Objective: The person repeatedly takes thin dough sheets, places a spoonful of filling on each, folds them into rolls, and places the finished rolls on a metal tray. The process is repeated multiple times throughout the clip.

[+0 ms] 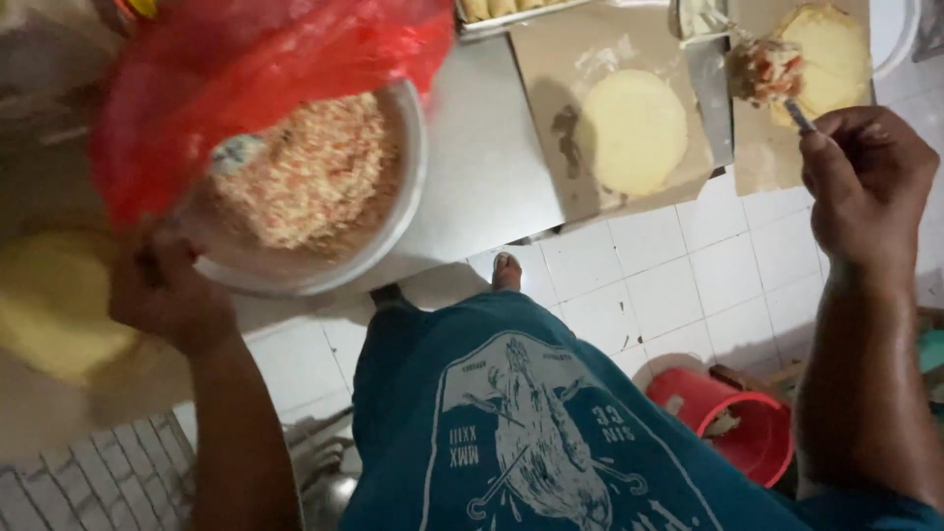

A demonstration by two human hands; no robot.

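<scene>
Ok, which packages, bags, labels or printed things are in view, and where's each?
Red plastic bag: upper left, draped over the white bowl of shredded filling, by the left hand.
Brown paper sheets: top centre, under pale round wrappers.
Printed emblem: pale graphic on the teal shirt, bottom centre.
No screens or signs.

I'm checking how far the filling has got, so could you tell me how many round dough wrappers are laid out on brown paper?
2: one bare wrapper on the middle paper, one at top right behind the spoonful in the right hand. A blurred yellow shape at far left may be another.
</scene>
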